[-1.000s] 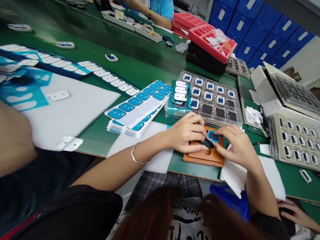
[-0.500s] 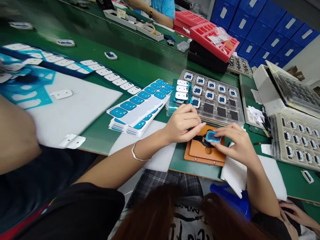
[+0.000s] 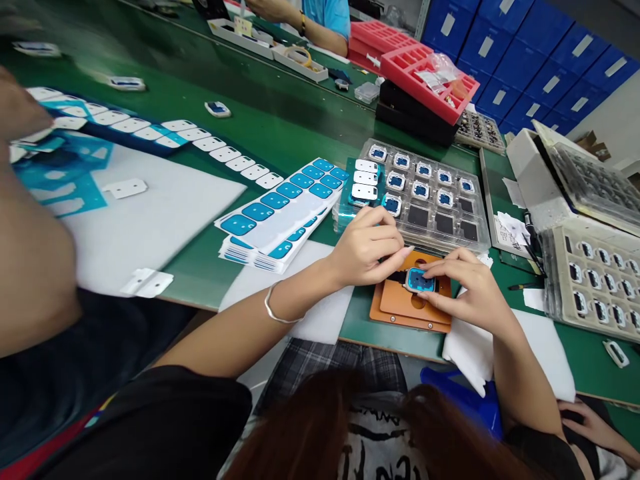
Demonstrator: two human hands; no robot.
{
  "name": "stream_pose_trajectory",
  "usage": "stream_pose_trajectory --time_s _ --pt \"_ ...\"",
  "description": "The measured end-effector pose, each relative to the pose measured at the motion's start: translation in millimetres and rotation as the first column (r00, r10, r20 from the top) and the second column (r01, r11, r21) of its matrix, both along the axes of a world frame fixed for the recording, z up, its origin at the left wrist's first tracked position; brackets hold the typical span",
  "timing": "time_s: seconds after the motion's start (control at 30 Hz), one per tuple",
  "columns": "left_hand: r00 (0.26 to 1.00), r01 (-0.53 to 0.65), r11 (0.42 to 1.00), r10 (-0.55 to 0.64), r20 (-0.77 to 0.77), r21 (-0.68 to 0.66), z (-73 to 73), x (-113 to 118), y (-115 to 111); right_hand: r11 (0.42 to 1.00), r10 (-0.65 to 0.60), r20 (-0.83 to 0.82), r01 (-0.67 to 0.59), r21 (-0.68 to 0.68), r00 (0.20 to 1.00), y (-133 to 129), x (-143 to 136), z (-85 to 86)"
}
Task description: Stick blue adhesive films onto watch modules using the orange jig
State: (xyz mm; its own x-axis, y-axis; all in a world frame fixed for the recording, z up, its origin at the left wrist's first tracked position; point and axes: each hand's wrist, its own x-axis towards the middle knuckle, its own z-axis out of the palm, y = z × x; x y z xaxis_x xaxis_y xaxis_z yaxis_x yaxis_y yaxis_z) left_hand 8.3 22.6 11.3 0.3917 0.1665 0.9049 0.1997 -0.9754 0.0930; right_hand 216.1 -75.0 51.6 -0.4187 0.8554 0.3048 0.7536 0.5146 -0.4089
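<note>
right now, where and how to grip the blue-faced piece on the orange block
Probably by opposite edges, from the right, as the right hand does: the blue-faced piece lies face up, its rounded outline suits finger and thumb, and the left hand crowds its upper left.

A green table point(image 3: 170, 73) runs diagonally across the view. Taking the orange fixture point(image 3: 395, 303) by its near edge as the clock's centre, a stack of clear plastic trays point(image 3: 445, 241) with white-framed blue pieces point(image 3: 421, 191) lies at 12 o'clock, a white box point(image 3: 533, 180) at 2, compartmented beige trays point(image 3: 585, 289) at 3, a rumpled white cloth point(image 3: 465, 347) at 4 and a white foam pad point(image 3: 330, 321) at 9. Around 10 o'clock sit stacked blue-sticker sheets point(image 3: 280, 220), a row of white labels point(image 3: 202, 144) and, farther off, three loose white-rimmed parts point(image 3: 217, 109).
</note>
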Motion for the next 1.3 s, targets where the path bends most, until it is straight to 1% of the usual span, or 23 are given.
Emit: stream_pose_trajectory --time_s 0.1,0.27,0.4,0.53,0.77,0.83,1.0,1.07,1.13,1.2,1.3 --pt "1.000 -0.001 1.000 0.001 -0.022 -0.012 -0.2 -0.1 0.3 1.000 0.003 -0.002 -0.003 0.006 1.000 -0.2 -0.1 0.2" --pt "0.996 -0.040 0.998 0.037 -0.084 -0.044 -1.4 -0.7 0.8 1.000 0.017 0.012 -0.017 0.022 1.000 0.2 0.0 -1.9" --pt "0.997 -0.036 0.999 0.035 -0.069 -0.012 -0.7 -0.7 0.3 1.000 0.010 0.041 -0.010 0.012 0.999 -0.6 0.0 -2.5" --pt "0.997 -0.039 0.999 0.038 -0.060 -0.004 0.0 -0.3 -0.1 0.998 0.038 0.059 -0.041 0.047 0.998 -1.4 -1.1 -2.1" --pt "0.992 -0.040 0.998 0.034 -0.119 -0.049 -0.9 -0.9 0.1 0.997 0.031 0.070 -0.036 0.068 0.997 -2.1 -4.4 -4.4" --pt "0.993 -0.038 0.998 0.033 -0.117 -0.043 -1.0 -0.5 0.2 0.997 0.034 0.073 -0.040 0.072 0.997 -2.6 -3.9 -4.5" --pt "0.999 -0.042 0.999 0.042 -0.007 0.025 -0.9 -1.0 3.1 0.992 0.042 0.047 -0.047 0.113 0.998 1.3 -1.7 -1.3" --pt "0.997 -0.060 0.998 0.059 0.054 0.033 -0.5 -3.1 5.1 0.988 0.085 0.084 -0.095 0.121 0.993 7.3 -5.3 -0.3" --pt "0.990 -0.077 0.996 0.072 0.125 0.036 0.5 -6.2 7.2 0.981 0.161 0.197 -0.179 0.075 0.967 15.4 -13.1 -0.6" --pt "0.977 -0.093 0.994 0.082 0.196 0.049 1.6 -9.4 9.0 0.969 0.238 0.321 -0.247 -0.010 0.917 23.9 -23.4 -2.3" --pt "0.964 -0.121 0.991 0.105 0.244 0.055 2.5 -12.6 9.9 0.950 0.311 0.404 -0.300 -0.091 0.861 33.1 -36.7 -7.5"
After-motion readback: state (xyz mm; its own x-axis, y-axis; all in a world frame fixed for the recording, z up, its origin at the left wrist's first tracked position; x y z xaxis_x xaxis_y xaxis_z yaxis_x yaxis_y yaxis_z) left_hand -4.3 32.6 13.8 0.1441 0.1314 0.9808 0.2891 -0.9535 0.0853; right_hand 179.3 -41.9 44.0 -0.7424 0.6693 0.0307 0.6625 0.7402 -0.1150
